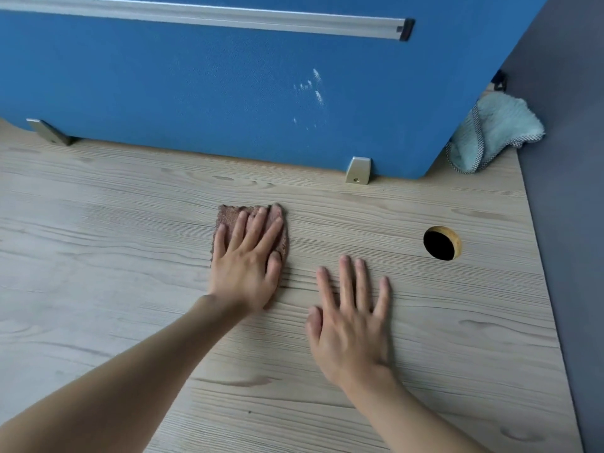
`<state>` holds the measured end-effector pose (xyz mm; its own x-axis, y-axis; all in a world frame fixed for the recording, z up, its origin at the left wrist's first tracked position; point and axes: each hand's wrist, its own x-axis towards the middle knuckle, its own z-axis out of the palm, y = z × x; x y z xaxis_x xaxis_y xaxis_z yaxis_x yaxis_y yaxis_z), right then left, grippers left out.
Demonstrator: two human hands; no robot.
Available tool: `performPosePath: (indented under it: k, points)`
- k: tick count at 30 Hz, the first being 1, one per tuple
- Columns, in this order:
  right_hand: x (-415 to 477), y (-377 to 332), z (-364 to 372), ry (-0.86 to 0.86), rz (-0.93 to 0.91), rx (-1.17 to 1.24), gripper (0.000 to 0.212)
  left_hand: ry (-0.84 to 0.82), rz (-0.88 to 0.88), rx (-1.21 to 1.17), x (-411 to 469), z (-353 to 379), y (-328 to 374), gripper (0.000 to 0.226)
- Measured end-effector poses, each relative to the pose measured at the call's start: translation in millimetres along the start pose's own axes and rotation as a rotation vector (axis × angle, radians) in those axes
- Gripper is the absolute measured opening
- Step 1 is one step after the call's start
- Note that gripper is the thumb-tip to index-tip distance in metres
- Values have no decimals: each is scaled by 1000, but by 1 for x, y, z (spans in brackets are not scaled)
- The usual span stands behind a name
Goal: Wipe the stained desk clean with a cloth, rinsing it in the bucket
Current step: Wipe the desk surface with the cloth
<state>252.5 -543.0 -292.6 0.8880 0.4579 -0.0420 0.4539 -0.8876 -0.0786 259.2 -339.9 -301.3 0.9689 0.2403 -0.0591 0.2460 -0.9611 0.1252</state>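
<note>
A small brown cloth (228,217) lies flat on the pale wood-grain desk (98,256), a little behind its middle. My left hand (248,259) presses flat on the cloth with fingers spread, covering most of it. My right hand (351,318) rests flat on the bare desk just to the right, fingers apart, holding nothing. No bucket is in view. I see no clear stain on the desk from here.
A blue partition panel (228,86) stands along the desk's back edge on metal brackets (358,170). A round cable hole (442,242) is to the right. A light teal cloth (490,132) lies at the far right corner. The desk's right edge meets grey floor (572,223).
</note>
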Motion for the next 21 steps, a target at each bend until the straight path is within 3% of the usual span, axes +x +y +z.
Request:
performPosePath:
  k: [3, 8, 15, 21]
  points:
    - [0, 1, 2, -1, 0, 1, 65, -8, -45, -10, -16, 2, 14, 67]
    - [1, -2, 3, -1, 14, 3, 66, -33, 136, 15, -58, 7, 17, 63]
    - [-36, -20, 4, 3, -58, 40, 64, -50, -28, 6, -39, -1, 13, 68]
    - [-38, -22, 7, 1, -52, 15, 67, -33, 159, 30, -74, 4, -12, 64]
